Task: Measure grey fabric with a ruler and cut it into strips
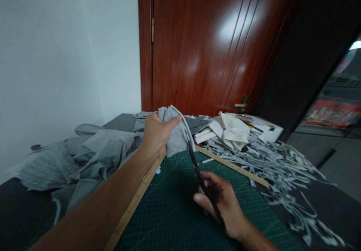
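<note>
Your scissors (pixel 200 175) run with their long axis from your right hand (pixel 222 204) up and away toward the far left, tips pointing at the grey fabric piece (pixel 176 132) and handles buried in your grip near the bench edge closest to you. The blades reach the lower right edge of that fabric; whether they are parted or closed on the cloth is hard to tell, as they blur into 1 dark line. Your right hand is clenched around the scissor handles, fingers curled, wrist low over the green cutting mat (pixel 175 209). Your left hand (pixel 158 132) is raised above the far edge of the mat, arm stretched out straight from the lower left, and it grasps the grey fabric piece bunched between thumb and fingers so the cloth hangs down from it. 2 wooden rulers lie at the mat: one (pixel 135 202) along its left edge under your left forearm, the other (pixel 231 166) slanting across its far right. A heap of grey cloth (pixel 84 157) sits to the left on the bench (pixel 332 202), cut strips (pixel 282 164) spread to the right, and folded white pieces (pixel 231 130) lie behind them.
</note>
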The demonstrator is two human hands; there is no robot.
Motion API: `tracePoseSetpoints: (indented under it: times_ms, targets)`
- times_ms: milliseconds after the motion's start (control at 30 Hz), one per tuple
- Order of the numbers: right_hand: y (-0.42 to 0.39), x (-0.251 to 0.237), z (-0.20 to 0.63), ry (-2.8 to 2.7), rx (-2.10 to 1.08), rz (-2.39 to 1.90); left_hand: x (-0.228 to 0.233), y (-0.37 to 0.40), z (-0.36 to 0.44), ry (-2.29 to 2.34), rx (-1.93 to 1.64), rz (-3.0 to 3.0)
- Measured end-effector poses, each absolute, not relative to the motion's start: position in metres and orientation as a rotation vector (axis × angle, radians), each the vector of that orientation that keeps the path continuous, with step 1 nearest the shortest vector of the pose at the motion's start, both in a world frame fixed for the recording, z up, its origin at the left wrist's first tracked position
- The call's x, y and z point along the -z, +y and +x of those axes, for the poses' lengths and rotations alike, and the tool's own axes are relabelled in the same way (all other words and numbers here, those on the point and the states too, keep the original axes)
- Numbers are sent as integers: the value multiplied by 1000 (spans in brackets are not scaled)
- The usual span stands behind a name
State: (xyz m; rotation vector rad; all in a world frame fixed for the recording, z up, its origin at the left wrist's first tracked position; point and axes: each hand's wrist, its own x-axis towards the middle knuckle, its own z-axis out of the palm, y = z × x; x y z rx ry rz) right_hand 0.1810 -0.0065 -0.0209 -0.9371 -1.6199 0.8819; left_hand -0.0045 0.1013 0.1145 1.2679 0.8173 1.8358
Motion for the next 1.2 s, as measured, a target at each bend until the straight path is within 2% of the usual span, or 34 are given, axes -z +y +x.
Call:
tracePoseSetpoints:
  times_ms: [500, 1200]
  targets:
    - [-7, 20, 181, -1603, -857, -1043, -126, 95, -9, 626, -1657, 1074]
    - [-8, 20, 182, -1590, -787, -932, -119, 91, 1, 689, -1625, 1202]
